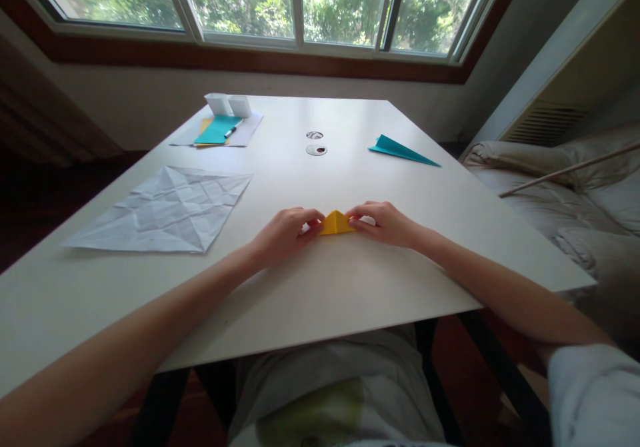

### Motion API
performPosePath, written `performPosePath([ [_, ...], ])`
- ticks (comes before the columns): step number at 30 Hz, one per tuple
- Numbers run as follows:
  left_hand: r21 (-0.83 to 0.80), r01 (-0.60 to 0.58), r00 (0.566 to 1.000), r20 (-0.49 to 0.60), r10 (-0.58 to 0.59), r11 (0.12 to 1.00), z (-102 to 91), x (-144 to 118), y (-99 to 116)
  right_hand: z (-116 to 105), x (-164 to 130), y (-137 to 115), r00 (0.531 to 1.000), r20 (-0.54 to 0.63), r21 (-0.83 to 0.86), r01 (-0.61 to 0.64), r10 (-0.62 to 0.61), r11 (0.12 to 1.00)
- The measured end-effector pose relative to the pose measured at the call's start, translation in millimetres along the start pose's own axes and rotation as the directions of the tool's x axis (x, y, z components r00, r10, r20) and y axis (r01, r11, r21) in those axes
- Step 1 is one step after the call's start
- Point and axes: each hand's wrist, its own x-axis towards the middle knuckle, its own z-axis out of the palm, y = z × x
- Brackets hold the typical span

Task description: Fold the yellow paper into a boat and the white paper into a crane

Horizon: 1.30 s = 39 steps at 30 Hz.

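A small piece of folded yellow paper (pixel 336 222), peaked like a triangle in the middle, is at the centre of the table near its front edge. My left hand (pixel 290 232) pinches its left end between thumb and fingers. At the right end, my right hand (pixel 381 222) has a like pinch on the paper. The fingertips cover both ends of the fold. Both hands rest low over the white tabletop.
A creased white sheet (pixel 170 210) lies to the left. Farther right is a teal paper plane (pixel 403 150). At the back left are teal paper (pixel 218 129), a marker (pixel 233 128) and white folded boxes (pixel 240 106). Two round discs (pixel 316 149) sit mid-table.
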Motion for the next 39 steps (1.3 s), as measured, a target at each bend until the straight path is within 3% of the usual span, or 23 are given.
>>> performPosePath([
  [3, -0.032, 0.12, 0.991, -0.049, -0.122, 0.992, 3.9, 1.7, -1.6, 6.2, 1.9, -0.3, 0.988, -0.073, 0.063, -0.131, 0.135, 0.989],
  [6, -0.02, 0.094, 0.994, -0.05, -0.095, 0.995, 7.9, 2.6, -5.0, 10.1, 3.4, -1.9, 0.977, -0.096, 0.088, -0.181, 0.189, 0.979],
  [15, 0.208, -0.112, 0.994, 0.028, 0.109, 0.972, 10.2, -2.0, -2.2, 20.0, 2.7, -0.9, 0.991, -0.118, -0.04, -0.074, 0.069, 0.996],
  [20, 0.353, -0.287, 0.956, 0.169, 0.241, 0.891, 8.6, -3.9, 11.7, 22.2, 0.9, 1.7, 0.995, -0.092, -0.138, -0.055, 0.042, 0.989],
  [25, 0.413, -0.345, 0.929, 0.276, 0.246, 0.843, 7.5, -5.6, 17.0, 19.7, 0.1, 0.9, 0.996, -0.061, -0.158, -0.076, 0.068, 0.985],
  [39, 0.472, -0.347, 0.926, 0.307, 0.218, 0.81, 5.6, -4.4, 24.6, 17.5, 0.3, 0.4, 0.993, -0.063, -0.152, -0.109, 0.1, 0.982],
])
